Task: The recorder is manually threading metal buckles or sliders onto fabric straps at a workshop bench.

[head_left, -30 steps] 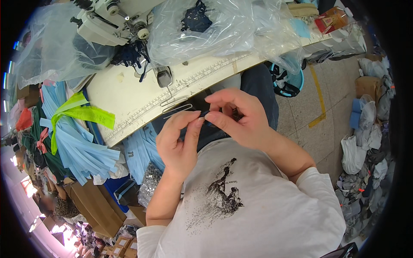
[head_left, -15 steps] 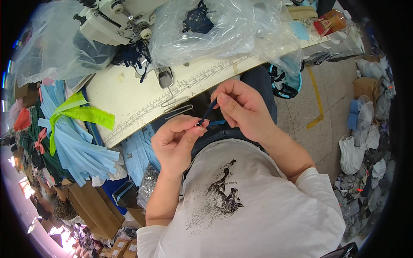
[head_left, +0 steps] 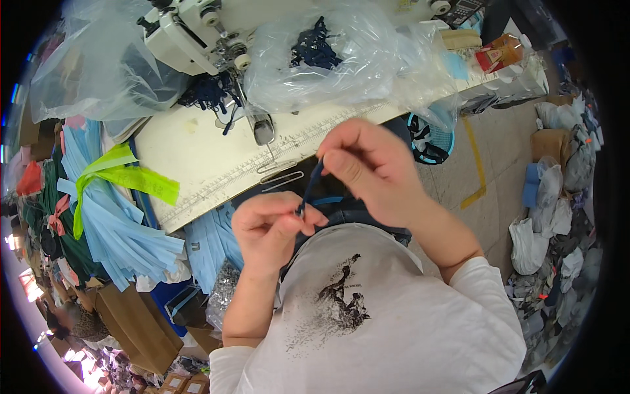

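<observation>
Navy material, narrow as a cord, runs between the two hands in the head view, the only feed I have; this strip (head_left: 312, 186) is held in the air above the person's lap, near the front edge of the worktable (head_left: 187, 172), slanting slightly; its lower end is pinched between thumb and fingertips of the left hand (head_left: 266, 231), its upper end between thumb and forefinger of the right hand (head_left: 375, 164); the right hand's remaining fingers curl in, while the left's are partly hidden, so I cannot tell quite how they lie.

As for progress, I would call this one piece in work: it is gripped at both ends, not set down, and well apart from the sewing machine (head_left: 180, 41); a small dark lump shows at the left fingertips, too small for me to say whether knot or fitting. Similar navy pieces make a loose bunch (head_left: 211, 92) beside the machine, and another navy heap (head_left: 315, 46) lies amid a clear plastic bag (head_left: 279, 85); I judge them part of the same batch, yet cannot tell which are finished and which remain. Bent wire (head_left: 282, 180) sits just beyond the left hand; pale-blue strips (head_left: 125, 226) hang off to the left, touched by neither hand.
</observation>
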`<state>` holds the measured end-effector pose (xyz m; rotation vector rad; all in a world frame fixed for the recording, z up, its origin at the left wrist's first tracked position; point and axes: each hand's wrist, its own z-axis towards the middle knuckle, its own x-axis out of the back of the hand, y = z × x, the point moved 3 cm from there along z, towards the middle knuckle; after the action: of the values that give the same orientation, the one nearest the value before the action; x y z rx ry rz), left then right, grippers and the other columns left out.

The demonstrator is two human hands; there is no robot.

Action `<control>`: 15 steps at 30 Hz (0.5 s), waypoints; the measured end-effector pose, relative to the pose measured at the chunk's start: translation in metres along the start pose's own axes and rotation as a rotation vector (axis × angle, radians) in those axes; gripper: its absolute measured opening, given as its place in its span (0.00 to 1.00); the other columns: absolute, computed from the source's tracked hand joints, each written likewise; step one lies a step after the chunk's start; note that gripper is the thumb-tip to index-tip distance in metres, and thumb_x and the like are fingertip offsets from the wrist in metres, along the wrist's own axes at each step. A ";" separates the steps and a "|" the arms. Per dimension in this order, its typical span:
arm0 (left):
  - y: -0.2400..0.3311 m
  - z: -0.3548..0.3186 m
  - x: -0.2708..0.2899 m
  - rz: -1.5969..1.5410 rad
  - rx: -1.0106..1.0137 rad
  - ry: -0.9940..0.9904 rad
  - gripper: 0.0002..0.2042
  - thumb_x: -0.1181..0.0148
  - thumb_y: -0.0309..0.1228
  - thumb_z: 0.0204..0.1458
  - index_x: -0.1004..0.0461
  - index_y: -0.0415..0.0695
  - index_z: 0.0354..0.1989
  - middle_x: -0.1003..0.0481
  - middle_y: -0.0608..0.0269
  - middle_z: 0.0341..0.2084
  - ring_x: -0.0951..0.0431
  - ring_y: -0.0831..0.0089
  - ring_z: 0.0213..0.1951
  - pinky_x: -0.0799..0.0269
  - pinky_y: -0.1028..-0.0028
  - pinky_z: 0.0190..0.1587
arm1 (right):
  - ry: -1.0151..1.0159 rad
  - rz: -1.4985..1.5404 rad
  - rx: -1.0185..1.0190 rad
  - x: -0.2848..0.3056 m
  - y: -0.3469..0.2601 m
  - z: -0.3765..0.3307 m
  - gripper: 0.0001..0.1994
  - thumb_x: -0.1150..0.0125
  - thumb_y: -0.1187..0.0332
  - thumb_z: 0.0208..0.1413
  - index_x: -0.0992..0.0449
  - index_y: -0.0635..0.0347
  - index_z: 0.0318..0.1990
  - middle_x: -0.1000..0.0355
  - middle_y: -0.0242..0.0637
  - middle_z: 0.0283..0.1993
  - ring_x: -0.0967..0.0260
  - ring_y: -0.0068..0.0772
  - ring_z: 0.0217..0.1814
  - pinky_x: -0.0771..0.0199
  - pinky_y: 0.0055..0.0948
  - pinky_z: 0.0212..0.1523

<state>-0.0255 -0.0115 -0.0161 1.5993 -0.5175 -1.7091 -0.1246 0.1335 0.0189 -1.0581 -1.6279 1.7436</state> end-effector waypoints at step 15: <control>0.020 0.093 0.111 1.769 -0.092 0.260 0.09 0.37 0.29 0.50 0.25 0.37 0.35 0.27 0.55 0.31 0.28 0.58 0.37 0.33 0.63 0.42 | 0.324 0.896 -0.325 0.038 0.034 -0.013 0.10 0.48 0.78 0.57 0.30 0.65 0.47 0.28 0.40 0.42 0.30 0.26 0.38 0.34 0.17 0.25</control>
<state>-0.1074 -0.1234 -0.0635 0.6341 -1.1576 -0.1565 -0.1305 0.1674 -0.0211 -2.3525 -1.3275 1.6585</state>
